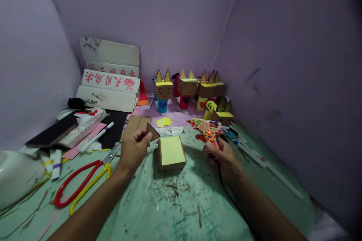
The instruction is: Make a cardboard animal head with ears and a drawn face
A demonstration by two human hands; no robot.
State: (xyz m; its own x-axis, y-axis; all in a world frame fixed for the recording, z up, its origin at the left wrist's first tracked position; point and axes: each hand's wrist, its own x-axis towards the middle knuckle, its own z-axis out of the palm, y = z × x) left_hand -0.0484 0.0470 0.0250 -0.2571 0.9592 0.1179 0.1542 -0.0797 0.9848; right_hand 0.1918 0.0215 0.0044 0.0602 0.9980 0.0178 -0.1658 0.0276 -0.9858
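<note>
My left hand (135, 147) pinches a small pointed piece of brown corrugated cardboard (153, 131), held just above and left of a cardboard box with a yellow top (171, 152) on the green mat. My right hand (223, 154) grips a hot glue gun (207, 128) patterned with red and yellow flowers. Its nozzle points left toward the cardboard piece, a red light glows on its body, and its black cord (226, 192) runs down past my wrist.
Red and yellow scissors (85, 182) lie at the left. Behind are a marker (97, 136), black sheets (113, 126), tissues and stacked white boxes (109, 83). Several box-headed cardboard figures (186, 88) stand against the back wall. Pens (249, 152) lie on the right.
</note>
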